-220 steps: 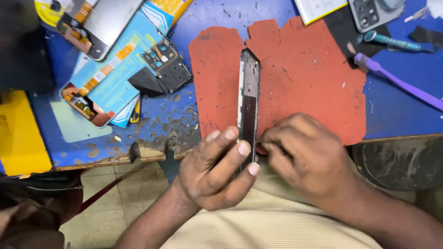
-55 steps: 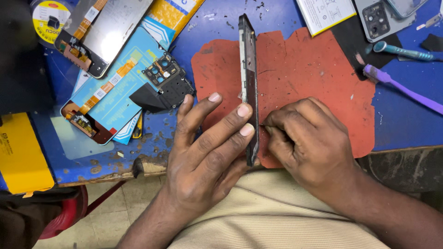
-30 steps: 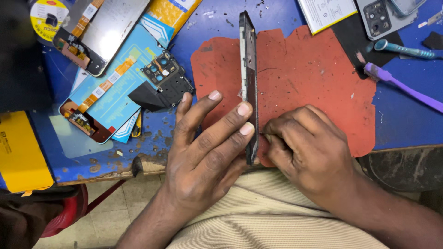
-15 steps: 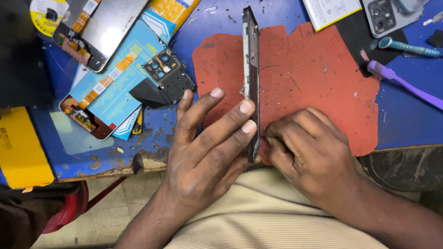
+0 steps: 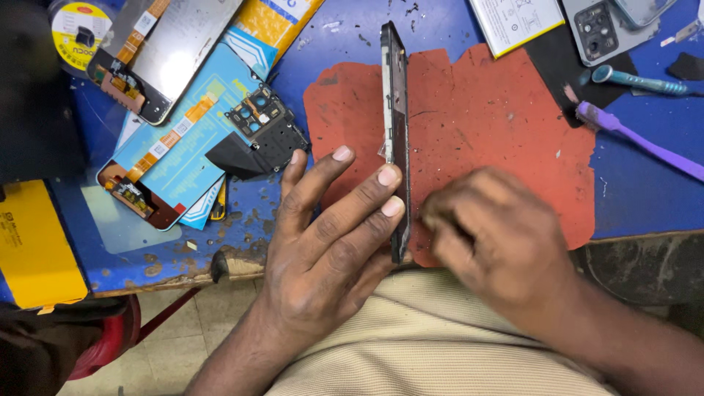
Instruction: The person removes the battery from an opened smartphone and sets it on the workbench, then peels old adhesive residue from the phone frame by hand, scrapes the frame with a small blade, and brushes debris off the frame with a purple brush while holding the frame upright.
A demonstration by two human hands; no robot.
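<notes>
**Right hand eases off the frame's edge**

Phone frame (image 5: pixel 394 132) stands on its long edge on the red mat (image 5: pixel 499 125), running straight away from the person, its near end at the worktop (image 5: pixel 183 253) lip. The left hand (image 5: pixel 323 242) grips it as it did half a second ago: 3 fingertips flat against the frame's left face, thumb hidden behind. What has changed is the right hand (image 5: pixel 491 242). Half a second ago its curled fingers pressed at the frame's lower right side; now it sits just beside the frame, blurred with motion, fingers bunched. Whether it pinches a small tool or a scrap I cannot tell. My reading is that one pass of picking or scraping along that edge has ended while the frame is kept steady for more.

Nearby lie 2 screen panels (image 5: pixel 169 154), a black camera bracket (image 5: pixel 268 132), a purple brush (image 5: pixel 638 139) and a teal tool (image 5: pixel 638 81).
</notes>
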